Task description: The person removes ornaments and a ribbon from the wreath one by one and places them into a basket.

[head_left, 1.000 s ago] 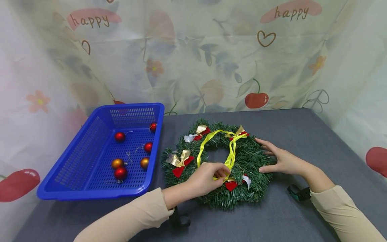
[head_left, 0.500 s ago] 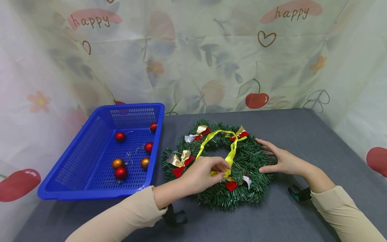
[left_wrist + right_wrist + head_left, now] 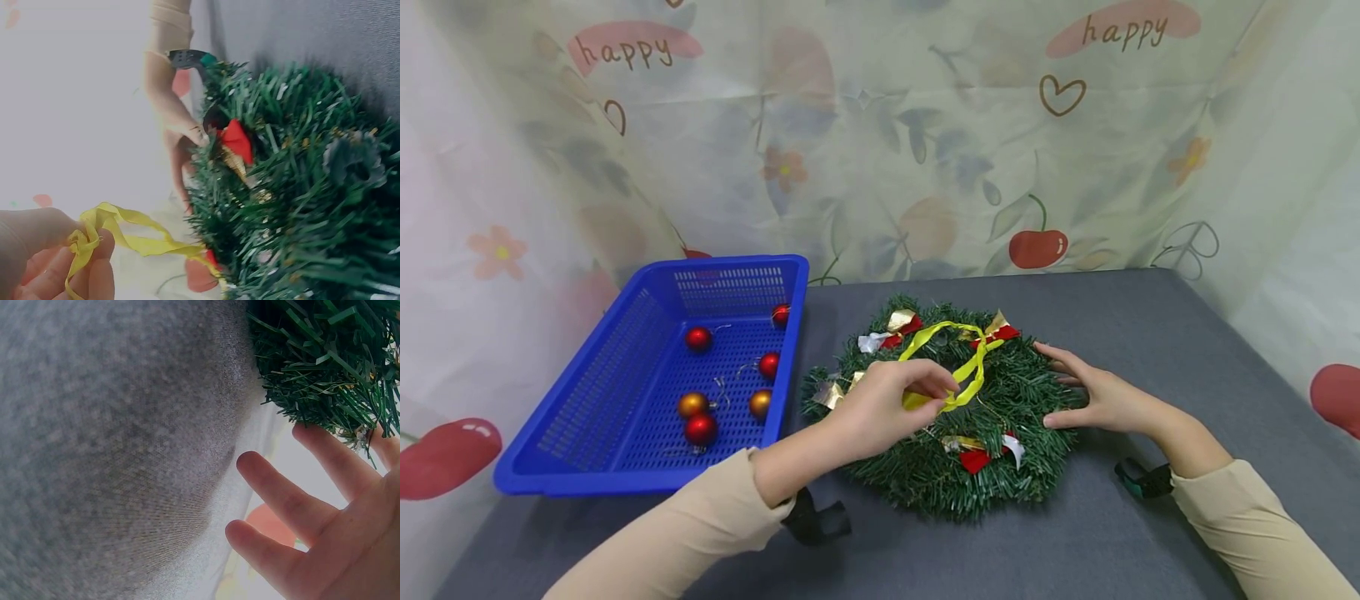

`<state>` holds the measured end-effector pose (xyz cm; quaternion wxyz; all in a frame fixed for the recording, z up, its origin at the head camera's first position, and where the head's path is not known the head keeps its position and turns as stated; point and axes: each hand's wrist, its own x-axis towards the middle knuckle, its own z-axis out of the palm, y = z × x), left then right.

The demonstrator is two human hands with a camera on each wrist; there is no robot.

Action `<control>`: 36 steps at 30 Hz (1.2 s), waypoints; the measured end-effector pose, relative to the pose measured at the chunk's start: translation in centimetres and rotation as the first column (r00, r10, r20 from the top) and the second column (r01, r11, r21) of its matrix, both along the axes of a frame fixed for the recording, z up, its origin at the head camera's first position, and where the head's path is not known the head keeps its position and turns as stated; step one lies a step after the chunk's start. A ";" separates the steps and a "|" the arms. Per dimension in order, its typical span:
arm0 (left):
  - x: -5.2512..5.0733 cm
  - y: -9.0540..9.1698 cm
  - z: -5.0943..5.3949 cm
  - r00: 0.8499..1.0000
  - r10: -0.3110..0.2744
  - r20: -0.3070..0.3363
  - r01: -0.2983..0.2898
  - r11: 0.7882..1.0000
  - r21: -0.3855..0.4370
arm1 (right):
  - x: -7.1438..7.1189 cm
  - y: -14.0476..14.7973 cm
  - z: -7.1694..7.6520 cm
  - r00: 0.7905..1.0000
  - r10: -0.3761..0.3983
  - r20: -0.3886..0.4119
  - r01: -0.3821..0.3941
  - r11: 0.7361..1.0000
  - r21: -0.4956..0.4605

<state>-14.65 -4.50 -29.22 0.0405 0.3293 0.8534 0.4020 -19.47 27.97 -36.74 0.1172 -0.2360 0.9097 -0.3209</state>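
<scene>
A green wreath (image 3: 955, 492) with red, gold and white bows lies on the table. Over its middle runs a yellow ribbon (image 3: 979, 367), looped and knotted. My left hand (image 3: 891, 404) pinches the ribbon's near end between thumb and fingers, above the wreath; the left wrist view shows the knot (image 3: 84, 240) at the fingertips and the ribbon stretching off to the wreath. At the wreath's right edge rests my right hand (image 3: 1097, 400), fingers spread. In the right wrist view its straight fingers (image 3: 331, 456) lie beside the green needles, one tip touching them.
Left of the wreath stands a blue plastic basket (image 3: 640, 482) holding several red and gold baubles, among them a red bauble (image 3: 700, 429). A grey cloth (image 3: 1112, 308) covers the table. Behind hangs a printed curtain (image 3: 865, 167).
My left hand has moved left and up from the wreath's near bow, drawing the ribbon end along and lifting it. The right hand stays in place.
</scene>
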 end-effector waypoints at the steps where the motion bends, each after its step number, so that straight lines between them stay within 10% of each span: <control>1: 0.0 -0.1 0.2 1.000 0.002 0.001 -0.002 1.000 0.004 | 0.0 0.0 0.0 1.000 0.000 0.000 0.000 1.000 0.000; 36: -2.3 -3.8 5.5 0.983 0.164 -0.088 -0.152 0.981 0.123 | -0.2 0.1 -0.5 1.000 -0.015 -0.009 0.015 1.000 0.012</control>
